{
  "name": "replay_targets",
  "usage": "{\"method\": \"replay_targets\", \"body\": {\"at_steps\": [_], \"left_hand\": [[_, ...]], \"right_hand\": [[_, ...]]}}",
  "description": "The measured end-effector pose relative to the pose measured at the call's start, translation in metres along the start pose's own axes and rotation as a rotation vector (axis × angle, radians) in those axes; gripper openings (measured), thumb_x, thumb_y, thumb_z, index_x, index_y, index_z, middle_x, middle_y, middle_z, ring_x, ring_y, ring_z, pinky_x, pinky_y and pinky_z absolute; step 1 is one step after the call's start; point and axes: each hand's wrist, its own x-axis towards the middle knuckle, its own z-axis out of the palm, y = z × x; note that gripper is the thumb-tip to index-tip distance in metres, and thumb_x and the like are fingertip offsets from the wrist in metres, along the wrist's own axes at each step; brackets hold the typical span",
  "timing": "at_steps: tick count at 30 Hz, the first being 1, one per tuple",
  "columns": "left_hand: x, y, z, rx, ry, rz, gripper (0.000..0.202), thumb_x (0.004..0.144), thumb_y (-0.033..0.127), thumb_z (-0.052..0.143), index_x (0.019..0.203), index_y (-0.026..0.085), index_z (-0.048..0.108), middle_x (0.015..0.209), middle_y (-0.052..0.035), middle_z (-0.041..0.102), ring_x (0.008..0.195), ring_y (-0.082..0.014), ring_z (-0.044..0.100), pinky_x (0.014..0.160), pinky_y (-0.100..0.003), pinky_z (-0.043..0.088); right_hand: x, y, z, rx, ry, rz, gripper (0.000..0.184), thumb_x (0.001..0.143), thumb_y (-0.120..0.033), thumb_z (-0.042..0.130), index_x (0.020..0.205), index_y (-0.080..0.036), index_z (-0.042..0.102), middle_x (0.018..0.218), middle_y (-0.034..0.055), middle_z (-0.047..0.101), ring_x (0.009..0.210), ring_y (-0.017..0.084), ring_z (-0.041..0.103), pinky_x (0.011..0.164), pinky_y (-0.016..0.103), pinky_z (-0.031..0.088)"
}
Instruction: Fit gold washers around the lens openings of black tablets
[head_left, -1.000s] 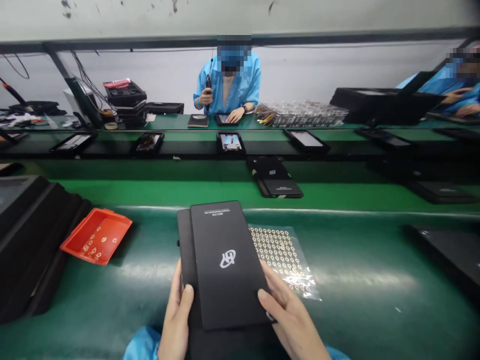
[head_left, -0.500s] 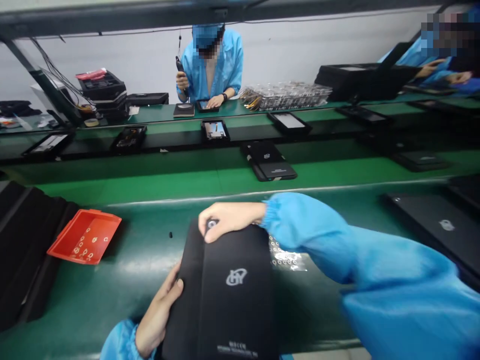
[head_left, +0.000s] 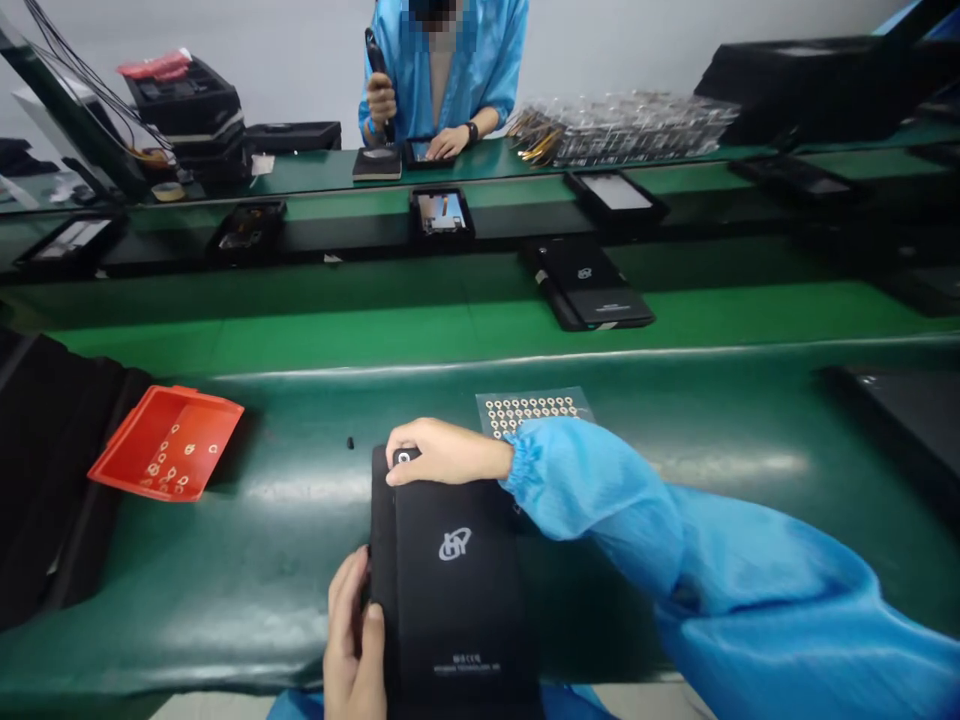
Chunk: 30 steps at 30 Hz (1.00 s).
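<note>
A black tablet case (head_left: pixel 450 590) with a white logo lies face down on the green mat in front of me. My left hand (head_left: pixel 352 640) grips its near left edge, fingers curled around it. My right hand (head_left: pixel 439 452) reaches across to the far left corner, fingers pressed together on the small round camera ring there. Just beyond my right sleeve lies a clear sheet of small gold rings (head_left: pixel 534 409).
An orange tray (head_left: pixel 166 442) with several small rings sits at the left beside black foam trays (head_left: pixel 52 470). Another black case (head_left: pixel 589 285) lies on the belt beyond. A person in a blue coat (head_left: pixel 442 70) works opposite. More black trays (head_left: pixel 900 410) sit at right.
The case was turned end for end, its logo text now near me. My right hand moved from the near right edge to the far corner. My view tilted downward.
</note>
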Motion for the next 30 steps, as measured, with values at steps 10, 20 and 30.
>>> {"method": "replay_targets", "body": {"at_steps": [10, 20, 30], "left_hand": [[-0.018, 0.001, -0.007, 0.375, -0.255, 0.199, 0.051, 0.099, 0.031, 0.034, 0.15, 0.031, 0.024, 0.158, -0.001, 0.024, 0.146, -0.0213, 0.02, 0.121, -0.039, 0.021], [0.179, 0.094, 0.0, 0.971, -0.538, 0.948, 0.023, 0.093, 0.022, 0.051, 0.109, 0.025, 0.068, 0.11, -0.0065, 0.066, 0.102, -0.0215, 0.06, 0.091, -0.038, 0.05], [0.136, 0.083, 0.002, 0.819, -0.481, 0.953, 0.033, 0.089, 0.014, 0.061, 0.121, 0.022, 0.061, 0.095, -0.0031, 0.06, 0.088, -0.013, 0.06, 0.078, -0.026, 0.05]], "right_hand": [[0.004, -0.013, 0.025, -0.227, 0.025, -0.079, 0.033, 0.086, -0.033, 0.07, 0.115, -0.018, 0.063, 0.116, 0.0087, 0.066, 0.111, 0.027, 0.057, 0.092, 0.039, 0.044], [-0.085, -0.022, 0.124, -0.542, 0.295, -0.375, 0.041, 0.088, -0.05, 0.064, 0.114, -0.019, 0.06, 0.136, 0.0024, 0.054, 0.135, 0.026, 0.034, 0.116, 0.047, 0.026], [-0.085, -0.007, 0.145, -0.396, 0.216, -0.449, 0.023, 0.099, -0.038, 0.049, 0.103, -0.018, 0.06, 0.124, 0.002, 0.06, 0.136, 0.021, 0.033, 0.117, 0.043, 0.024]]}}
